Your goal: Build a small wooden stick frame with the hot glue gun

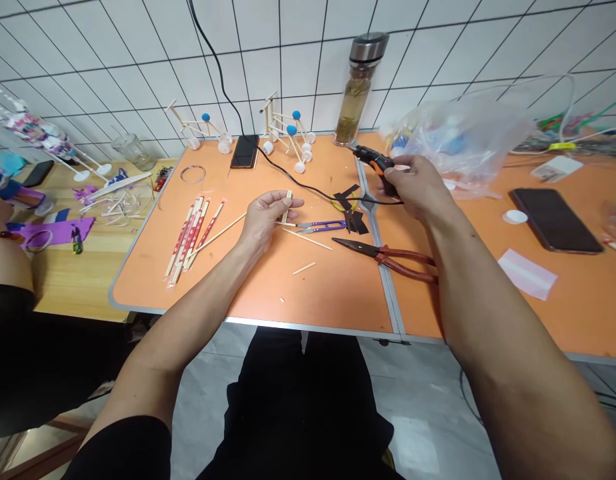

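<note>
Pinched in the fingers of my left hand (265,217) are short pieces of wooden chopstick (288,203), held just above the orange table. My right hand (417,179) grips a black and orange hot glue gun (375,162), its nozzle pointing left and a black cord trailing from it. Beside my left hand lie purple-handled thread snips (322,227) and a cut stick (308,239). Long-nose pliers (388,255) with red handles rest below my right hand. Paper-wrapped chopsticks (191,237) lie to the left, and a short stick piece (304,269) is nearer the front edge.
At the back stand small stick models (288,133) with blue balls, a phone (245,151) and a glass tea bottle (358,90). A plastic bag (458,140) and another phone (557,220) are on the right. A co-worker's arm (8,257) shows at the far left.
</note>
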A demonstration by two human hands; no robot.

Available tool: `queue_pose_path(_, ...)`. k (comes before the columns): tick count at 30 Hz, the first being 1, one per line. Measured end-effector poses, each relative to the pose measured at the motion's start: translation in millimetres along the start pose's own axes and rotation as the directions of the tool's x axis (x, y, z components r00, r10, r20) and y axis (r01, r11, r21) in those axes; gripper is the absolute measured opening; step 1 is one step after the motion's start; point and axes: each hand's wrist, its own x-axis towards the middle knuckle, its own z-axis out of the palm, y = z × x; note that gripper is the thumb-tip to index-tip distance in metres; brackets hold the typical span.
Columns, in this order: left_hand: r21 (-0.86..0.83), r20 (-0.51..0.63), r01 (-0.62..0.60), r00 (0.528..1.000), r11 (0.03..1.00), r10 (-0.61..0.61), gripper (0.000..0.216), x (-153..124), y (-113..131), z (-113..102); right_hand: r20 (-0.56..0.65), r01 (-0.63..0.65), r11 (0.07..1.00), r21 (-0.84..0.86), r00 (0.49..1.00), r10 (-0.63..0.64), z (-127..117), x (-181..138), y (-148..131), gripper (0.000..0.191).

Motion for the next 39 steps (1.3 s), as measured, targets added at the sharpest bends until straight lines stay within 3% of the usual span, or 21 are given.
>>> queue_pose_path(6, -0.006, 0.000, -0.008, 1.000, 1.000, 0.008, 0.023, -1.5, 0.8, 0.8, 0.086, -0.006, 0.945, 0.327, 0.996, -0.023, 5.2, -11.8, -10.4, 0.053)
queue_pose_path(9, -0.006, -0.007, -0.010, 1.000, 1.000, 0.010, 0.022, -1.9, 1.0, 1.1, 0.215, -0.015, 0.927, 0.376, 0.974, -0.072, 5.1, -19.2, -14.0, 0.051)
queue_pose_path(12, 0.002, -0.012, -0.006, 1.000, 1.000, 0.006, 0.024, -1.7, 1.0, 0.9, 0.373, -0.043, 0.952, 0.303, 0.925, -0.077, 4.7, -26.7, -18.2, 0.041)
queue_pose_path(15, 0.003, -0.006, -0.012, 1.000, 1.000, 0.012, 0.024, -1.3, 0.9, 0.5, 0.431, -0.003, 0.975, 0.221, 0.897, -0.095, 8.0, -33.6, -21.1, 0.040)
queue_pose_path(27, -0.023, 0.009, -0.002, 1.000, 1.000, 0.002, 0.024, -4.8, 6.0, 4.1, 0.428, 0.344, 0.936, 0.070, 0.838, -0.340, 30.0, -70.7, -33.6, 0.055)
queue_pose_path(39, -0.016, 0.008, 0.001, 1.000, 1.000, -0.001, 0.015, -6.4, 7.9, 6.3, 0.459, 0.425, 0.905, -0.037, 0.812, -0.362, 23.6, -63.8, -25.3, 0.055)
